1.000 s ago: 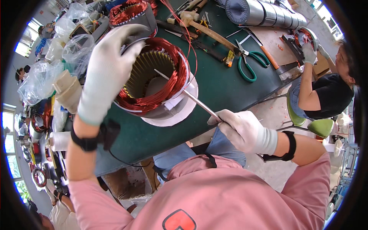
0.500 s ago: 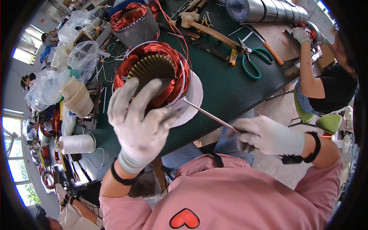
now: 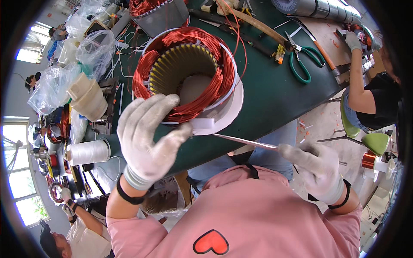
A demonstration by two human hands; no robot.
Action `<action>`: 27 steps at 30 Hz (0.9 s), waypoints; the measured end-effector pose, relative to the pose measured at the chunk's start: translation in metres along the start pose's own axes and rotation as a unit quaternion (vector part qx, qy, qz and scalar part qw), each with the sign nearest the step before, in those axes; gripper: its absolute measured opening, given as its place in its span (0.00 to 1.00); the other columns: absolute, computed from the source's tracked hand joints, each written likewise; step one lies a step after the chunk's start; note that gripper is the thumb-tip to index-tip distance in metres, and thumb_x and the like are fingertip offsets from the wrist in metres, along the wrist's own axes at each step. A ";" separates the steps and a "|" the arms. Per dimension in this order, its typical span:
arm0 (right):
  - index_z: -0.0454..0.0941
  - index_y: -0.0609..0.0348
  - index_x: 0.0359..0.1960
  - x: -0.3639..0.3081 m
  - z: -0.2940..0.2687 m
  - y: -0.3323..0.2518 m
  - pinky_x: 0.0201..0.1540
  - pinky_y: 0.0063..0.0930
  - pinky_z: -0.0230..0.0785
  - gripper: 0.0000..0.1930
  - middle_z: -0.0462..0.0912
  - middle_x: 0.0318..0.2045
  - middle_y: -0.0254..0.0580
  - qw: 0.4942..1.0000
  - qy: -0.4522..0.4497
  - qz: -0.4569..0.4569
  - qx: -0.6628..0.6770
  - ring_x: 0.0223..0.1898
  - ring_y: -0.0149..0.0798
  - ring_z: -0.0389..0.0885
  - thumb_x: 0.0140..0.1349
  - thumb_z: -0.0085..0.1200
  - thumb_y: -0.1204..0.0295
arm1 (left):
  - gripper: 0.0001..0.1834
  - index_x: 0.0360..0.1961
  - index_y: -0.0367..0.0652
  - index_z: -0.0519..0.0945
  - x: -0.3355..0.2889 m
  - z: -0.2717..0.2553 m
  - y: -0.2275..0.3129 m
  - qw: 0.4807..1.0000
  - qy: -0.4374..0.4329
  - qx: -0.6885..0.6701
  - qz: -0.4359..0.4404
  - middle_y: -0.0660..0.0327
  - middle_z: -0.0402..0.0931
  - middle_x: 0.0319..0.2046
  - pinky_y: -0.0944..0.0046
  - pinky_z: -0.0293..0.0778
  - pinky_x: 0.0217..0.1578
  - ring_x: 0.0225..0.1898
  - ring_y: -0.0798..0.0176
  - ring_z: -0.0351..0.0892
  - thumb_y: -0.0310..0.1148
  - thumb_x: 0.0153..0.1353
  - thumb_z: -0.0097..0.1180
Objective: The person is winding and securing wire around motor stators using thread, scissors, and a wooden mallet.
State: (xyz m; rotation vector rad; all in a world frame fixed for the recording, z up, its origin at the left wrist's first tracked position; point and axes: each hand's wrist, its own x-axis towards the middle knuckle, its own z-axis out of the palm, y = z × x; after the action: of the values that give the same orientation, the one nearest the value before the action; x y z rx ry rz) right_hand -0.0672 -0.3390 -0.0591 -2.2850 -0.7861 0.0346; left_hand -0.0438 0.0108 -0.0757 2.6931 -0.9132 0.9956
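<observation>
A motor stator (image 3: 183, 64) with red copper windings and a ring of yellow slot liners stands on a round white base (image 3: 234, 103) on the green table. My gloved left hand (image 3: 148, 133) rests at its near left side, fingers spread over the windings and thumb stretched out. By the thumb tip, a small white insulation piece (image 3: 203, 124) sticks out under the windings. My gloved right hand (image 3: 314, 165) is closed around the end of a thin metal rod (image 3: 247, 141). The rod's far tip lies just below the white piece.
Another wound stator (image 3: 161, 19) stands behind. Green-handled scissors (image 3: 303, 64) and a wooden-handled mallet (image 3: 254, 23) lie to the right. A white thread spool (image 3: 88, 152) and plastic bags (image 3: 53, 96) are at left. Co-workers sit at right (image 3: 370, 103) and lower left (image 3: 88, 238).
My right hand has moved right and down with the rod, its tip shifting away from the windings. The left thumb has spread from the fingers. More of the stator's bore and the white piece shows.
</observation>
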 end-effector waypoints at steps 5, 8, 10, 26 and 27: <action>0.83 0.46 0.60 0.019 -0.010 -0.017 0.23 0.33 0.70 0.32 0.76 0.22 0.39 0.992 -0.001 -0.031 -0.120 0.20 0.41 0.76 0.48 0.58 0.82 | 0.19 0.38 0.58 0.84 0.011 0.013 0.024 0.999 0.031 0.012 -0.009 0.56 0.80 0.55 0.46 0.69 0.60 0.55 0.51 0.80 0.32 0.43 0.76; 0.82 0.45 0.61 0.022 -0.016 -0.023 0.22 0.33 0.70 0.32 0.76 0.23 0.40 0.986 -0.009 -0.014 -0.166 0.21 0.41 0.77 0.50 0.58 0.81 | 0.19 0.40 0.59 0.85 0.018 0.026 0.030 0.998 0.062 0.018 -0.001 0.56 0.79 0.56 0.46 0.66 0.62 0.55 0.51 0.79 0.33 0.45 0.75; 0.82 0.46 0.61 0.024 -0.020 -0.027 0.23 0.33 0.71 0.32 0.77 0.23 0.40 0.978 -0.020 0.011 -0.209 0.22 0.42 0.78 0.51 0.57 0.81 | 0.19 0.42 0.61 0.85 0.024 0.031 0.032 0.998 0.059 0.025 -0.002 0.53 0.79 0.56 0.48 0.67 0.61 0.54 0.53 0.79 0.34 0.46 0.74; 0.83 0.53 0.59 0.072 -0.010 -0.019 0.26 0.33 0.71 0.29 0.77 0.24 0.46 0.990 -0.042 0.032 -0.129 0.20 0.43 0.77 0.54 0.50 0.86 | 0.16 0.43 0.50 0.83 0.044 0.035 0.045 0.999 0.048 0.011 -0.010 0.45 0.81 0.52 0.57 0.75 0.46 0.38 0.54 0.82 0.33 0.50 0.67; 0.83 0.53 0.59 0.073 -0.009 -0.017 0.26 0.33 0.71 0.29 0.77 0.24 0.46 0.989 -0.044 0.028 -0.136 0.20 0.43 0.77 0.54 0.50 0.86 | 0.24 0.48 0.50 0.83 0.046 0.027 0.042 0.999 -0.009 -0.040 -0.032 0.44 0.80 0.53 0.54 0.75 0.44 0.39 0.50 0.81 0.33 0.46 0.71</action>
State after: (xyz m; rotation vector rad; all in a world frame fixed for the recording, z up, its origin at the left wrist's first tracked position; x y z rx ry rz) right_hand -0.0148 -0.2945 -0.0275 -2.5791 -0.8139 0.0584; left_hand -0.0260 -0.0551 -0.0709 2.6517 -0.8440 0.9035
